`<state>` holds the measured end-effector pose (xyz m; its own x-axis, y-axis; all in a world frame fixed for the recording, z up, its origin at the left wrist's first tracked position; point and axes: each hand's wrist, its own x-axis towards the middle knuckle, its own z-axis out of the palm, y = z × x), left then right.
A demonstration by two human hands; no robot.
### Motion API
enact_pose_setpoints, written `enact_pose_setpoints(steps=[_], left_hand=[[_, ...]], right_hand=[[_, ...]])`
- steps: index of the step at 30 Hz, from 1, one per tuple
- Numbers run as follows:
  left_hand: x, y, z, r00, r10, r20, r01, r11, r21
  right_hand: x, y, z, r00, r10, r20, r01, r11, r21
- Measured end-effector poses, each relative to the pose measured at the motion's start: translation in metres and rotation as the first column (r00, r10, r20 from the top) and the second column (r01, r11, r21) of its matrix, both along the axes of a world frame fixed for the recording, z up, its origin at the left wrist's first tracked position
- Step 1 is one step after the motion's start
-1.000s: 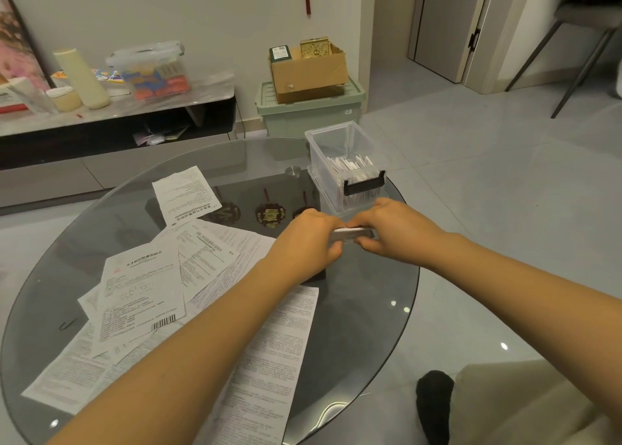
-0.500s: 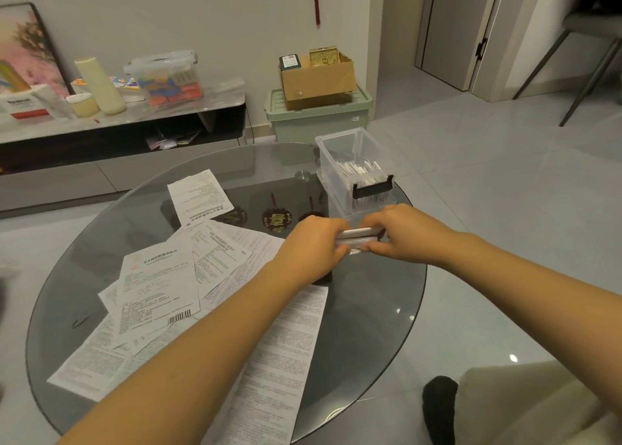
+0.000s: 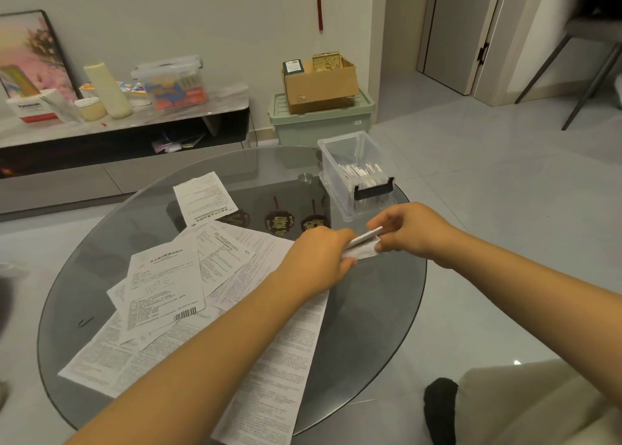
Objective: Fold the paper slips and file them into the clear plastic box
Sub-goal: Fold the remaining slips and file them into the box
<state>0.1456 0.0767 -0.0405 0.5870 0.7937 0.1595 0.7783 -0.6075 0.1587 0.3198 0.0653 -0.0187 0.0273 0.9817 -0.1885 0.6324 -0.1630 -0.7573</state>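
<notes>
Hands, left (image 3: 319,259) and right (image 3: 410,230), both pinch folded slip (image 3: 363,245) in grip. Clear box (image 3: 356,171) just beyond grip; loose sheets (image 3: 165,286) left of it on table (image 3: 370,310).

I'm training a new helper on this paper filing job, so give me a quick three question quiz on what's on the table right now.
1. True or false: the clear plastic box is empty.
2. What do the left hand and right hand hold between them?
3. The unfolded sheets lie: A) inside the box, B) on the glass table, C) on the floor.

Key: 1 false, folded slips stand inside; 2 one folded paper slip; 3 B.
</notes>
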Motion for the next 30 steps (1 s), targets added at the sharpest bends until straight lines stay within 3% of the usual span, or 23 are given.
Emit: enact_pose_setpoints(steps=[7,14,18,23,30], left_hand=[[0.002,-0.004,0.002,0.996,-0.021,-0.09,0.024,0.999,0.037],[0.017,-0.01,0.005,0.978,0.067,-0.195,-0.049,0.994,0.098],[0.014,-0.006,0.01,0.97,0.071,-0.232,-0.039,0.989,0.139],[0.01,-0.003,0.006,0.985,0.03,-0.169,0.003,0.981,0.192],[0.005,-0.002,-0.009,0.997,0.013,0.078,-0.016,0.999,0.037]], right_hand=[[0.002,0.002,0.003,0.934,-0.162,-0.319,0.14,0.986,-0.091],[0.005,0.002,0.008,0.939,-0.094,-0.331,0.072,0.994,-0.077],[0.005,-0.004,0.01,0.995,0.074,-0.068,-0.07,0.996,0.063],[-0.005,-0.007,-0.001,0.937,0.178,0.301,-0.252,0.941,0.228],[-0.012,-0.005,-0.011,0.888,0.191,0.418,-0.317,0.913,0.256]])
